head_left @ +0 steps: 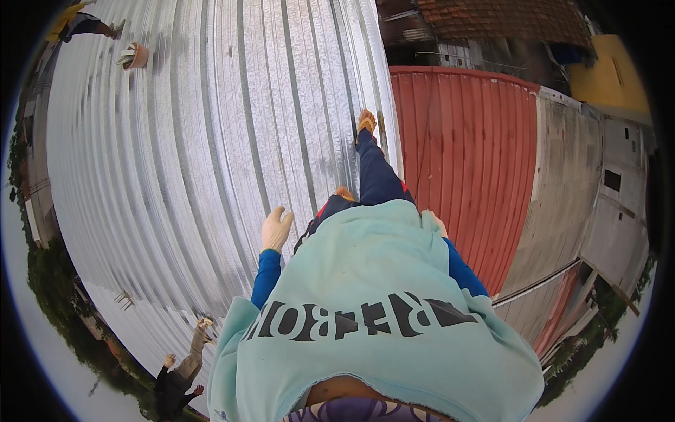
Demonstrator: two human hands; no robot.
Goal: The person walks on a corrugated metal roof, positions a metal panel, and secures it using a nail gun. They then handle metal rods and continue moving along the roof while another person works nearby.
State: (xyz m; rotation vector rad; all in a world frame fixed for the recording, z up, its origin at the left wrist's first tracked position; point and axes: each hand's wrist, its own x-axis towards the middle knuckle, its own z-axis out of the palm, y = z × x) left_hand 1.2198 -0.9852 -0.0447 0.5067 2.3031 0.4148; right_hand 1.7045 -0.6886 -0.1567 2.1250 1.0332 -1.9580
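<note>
My left hand (276,230), in a cream work glove, hangs beside my left hip above the shiny corrugated metal roof (190,126). Its fingers are loosely apart and it holds nothing. On the other side, my right hand (437,224) hangs by my right hip, over the red ribbed roof (464,155) as seen from here. My pale green shirt partly covers that hand, and its fingers are hidden. One foot (366,122) is planted far ahead by the metal roof's right edge; the other foot (344,193) mostly sits behind my dark trousers.
An orange-brown bucket (138,55) with pale things in it stands at the far left. A person (83,22) is at the far left corner, another person (181,380) at the lower left. Small bar-like pieces (124,300) lie at left. Beyond the edge are lower roofs.
</note>
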